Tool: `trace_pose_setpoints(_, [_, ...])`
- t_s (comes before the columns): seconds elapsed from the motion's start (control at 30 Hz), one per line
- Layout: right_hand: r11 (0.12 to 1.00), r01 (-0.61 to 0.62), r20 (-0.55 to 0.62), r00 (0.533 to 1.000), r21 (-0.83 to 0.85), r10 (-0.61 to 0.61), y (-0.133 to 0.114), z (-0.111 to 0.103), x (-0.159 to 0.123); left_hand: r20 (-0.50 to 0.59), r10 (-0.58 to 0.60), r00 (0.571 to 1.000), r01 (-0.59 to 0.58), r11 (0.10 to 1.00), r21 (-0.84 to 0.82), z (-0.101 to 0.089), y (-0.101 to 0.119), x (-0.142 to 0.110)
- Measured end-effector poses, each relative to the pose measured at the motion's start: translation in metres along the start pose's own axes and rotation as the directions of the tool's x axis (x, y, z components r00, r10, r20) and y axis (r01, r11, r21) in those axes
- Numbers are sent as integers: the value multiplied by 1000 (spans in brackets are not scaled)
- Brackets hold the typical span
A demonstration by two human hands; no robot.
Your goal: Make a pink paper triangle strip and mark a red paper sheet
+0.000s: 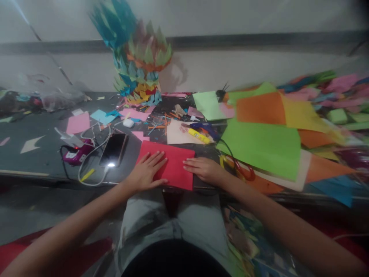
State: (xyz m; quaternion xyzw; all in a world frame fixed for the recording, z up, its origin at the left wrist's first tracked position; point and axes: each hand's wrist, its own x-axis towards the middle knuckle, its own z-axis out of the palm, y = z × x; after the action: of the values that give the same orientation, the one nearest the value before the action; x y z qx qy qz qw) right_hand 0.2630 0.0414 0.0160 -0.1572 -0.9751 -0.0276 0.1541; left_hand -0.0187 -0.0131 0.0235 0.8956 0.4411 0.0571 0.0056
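A folded red paper sheet (174, 163) lies at the near edge of the dark table (43, 154). My left hand (147, 171) rests flat on its left part, fingers stretched and spread. At the sheet's right edge, my right hand (203, 169) presses down with its fingers extended toward the left. Neither hand holds anything.
A phone (113, 149) with cables and a magenta device (75, 155) lie to the left. A yellow glue stick (198, 135), red-handled scissors (243, 171) and stacked green, orange and yellow sheets (265, 144) fill the right. A tall paper sculpture (138, 57) stands at the back.
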Motion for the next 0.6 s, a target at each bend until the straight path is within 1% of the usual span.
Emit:
trace_pose_setpoints(0.13, [1000, 26, -29, 999, -15, -27, 0, 0, 0, -5, -4, 1000, 4, 1000, -9, 0, 0, 0])
trace_pose_setpoints(0.27, [1000, 27, -41, 999, -11, -27, -1, 0, 0, 7, -2, 1000, 2, 1000, 5, 0, 0, 1])
trace_pose_setpoints(0.4, [1000, 5, -23, 1000, 4, -5, -1, 0, 0, 15, 1, 1000, -2, 1000, 15, 0, 0, 1])
trace_pose_setpoints(0.6, [1000, -13, 8, 1000, 6, 13, -2, 0, -1, -14, -4, 1000, 4, 1000, 14, -1, 1, 0])
